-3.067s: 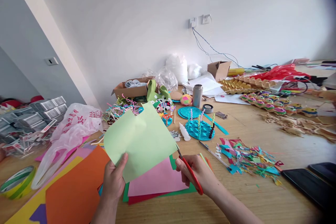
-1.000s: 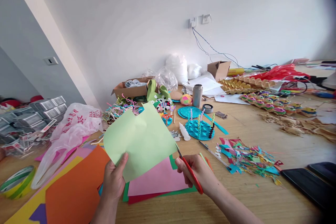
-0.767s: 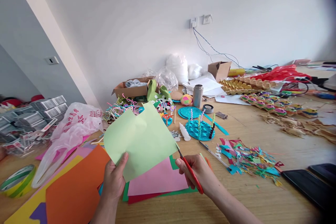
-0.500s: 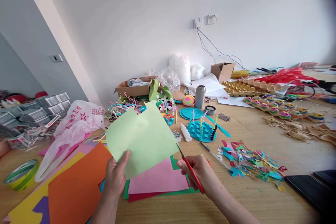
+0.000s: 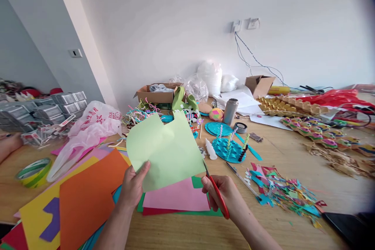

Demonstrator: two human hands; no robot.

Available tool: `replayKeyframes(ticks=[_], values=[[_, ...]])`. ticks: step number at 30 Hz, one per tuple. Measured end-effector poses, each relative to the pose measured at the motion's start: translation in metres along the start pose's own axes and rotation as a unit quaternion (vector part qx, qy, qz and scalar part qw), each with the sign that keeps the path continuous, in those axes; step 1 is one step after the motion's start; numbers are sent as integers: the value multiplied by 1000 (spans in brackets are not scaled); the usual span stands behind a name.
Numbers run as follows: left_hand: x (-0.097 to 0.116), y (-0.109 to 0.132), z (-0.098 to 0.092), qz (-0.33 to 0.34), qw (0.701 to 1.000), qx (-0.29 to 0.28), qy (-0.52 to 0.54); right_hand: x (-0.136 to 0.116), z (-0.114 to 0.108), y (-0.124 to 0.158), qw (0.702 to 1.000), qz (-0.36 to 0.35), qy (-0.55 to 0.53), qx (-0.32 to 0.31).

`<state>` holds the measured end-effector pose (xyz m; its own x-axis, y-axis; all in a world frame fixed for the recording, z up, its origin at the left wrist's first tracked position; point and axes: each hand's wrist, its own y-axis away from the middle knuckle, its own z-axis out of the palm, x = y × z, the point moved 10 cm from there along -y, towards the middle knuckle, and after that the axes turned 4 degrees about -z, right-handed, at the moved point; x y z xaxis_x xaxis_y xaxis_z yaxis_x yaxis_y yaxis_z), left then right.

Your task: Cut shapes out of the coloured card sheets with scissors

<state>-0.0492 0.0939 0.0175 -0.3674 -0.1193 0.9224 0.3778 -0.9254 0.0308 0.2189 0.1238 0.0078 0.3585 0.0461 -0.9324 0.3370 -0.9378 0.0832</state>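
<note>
My left hand (image 5: pixel 135 183) pinches the lower left edge of a light green paper sheet (image 5: pixel 166 154), thumb on top. The sheet has a notch cut into its upper edge and a rounded left corner. In my right hand (image 5: pixel 221 193) is a pair of scissors (image 5: pixel 216 191) with red handles. Their blades point up and left, with the tips close to the sheet's right edge; whether they touch it I cannot tell. Under the sheet lie pink paper (image 5: pixel 177 197) and green and red paper. To the left rests orange paper (image 5: pixel 88 199) on yellow and purple pieces.
Colored paper scraps (image 5: pixel 287 191) lie at the right. A blue craft disc (image 5: pixel 230 149) with upright stems, a grey bottle (image 5: pixel 230 111) and egg trays (image 5: pixel 288 103) stand farther back. A tape roll (image 5: pixel 34 172) and plastic bag (image 5: pixel 90 133) are left. Another person's hand (image 5: pixel 11 144) shows at the left edge.
The view has shifted, so most of the scene sits farther right. Both hands still hold the green sheet and the scissors, in nearly the same pose.
</note>
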Motion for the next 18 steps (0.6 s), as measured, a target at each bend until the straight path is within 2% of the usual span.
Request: replayKeyframes(ticks=[18], values=[[-1, 2, 4, -2, 1000, -23, -5, -4, 0, -1, 1000, -13, 14, -7]])
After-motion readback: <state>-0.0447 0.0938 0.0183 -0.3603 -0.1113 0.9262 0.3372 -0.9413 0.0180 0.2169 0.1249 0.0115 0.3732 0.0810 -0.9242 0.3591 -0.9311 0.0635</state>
